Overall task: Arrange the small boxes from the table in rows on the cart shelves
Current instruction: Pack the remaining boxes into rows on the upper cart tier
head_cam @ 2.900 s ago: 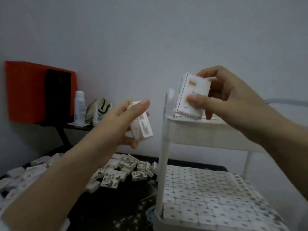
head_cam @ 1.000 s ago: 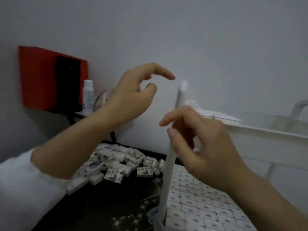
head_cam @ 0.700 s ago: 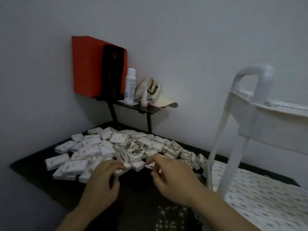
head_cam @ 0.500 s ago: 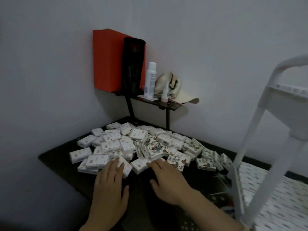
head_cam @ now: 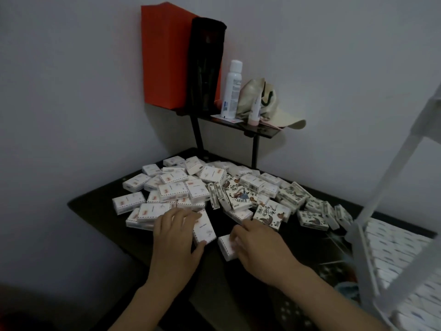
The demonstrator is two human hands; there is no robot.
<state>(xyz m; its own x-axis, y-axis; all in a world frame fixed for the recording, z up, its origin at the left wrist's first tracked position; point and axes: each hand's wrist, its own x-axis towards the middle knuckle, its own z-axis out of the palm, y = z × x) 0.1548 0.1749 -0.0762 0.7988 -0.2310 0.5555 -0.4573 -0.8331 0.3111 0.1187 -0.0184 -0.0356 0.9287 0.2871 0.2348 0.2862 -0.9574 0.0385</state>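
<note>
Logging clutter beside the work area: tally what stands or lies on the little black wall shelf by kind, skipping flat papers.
Red box: 1
Black flask: 1
White bottle: 1
Small tube: 1
Cap: 1
Total: 5
</note>
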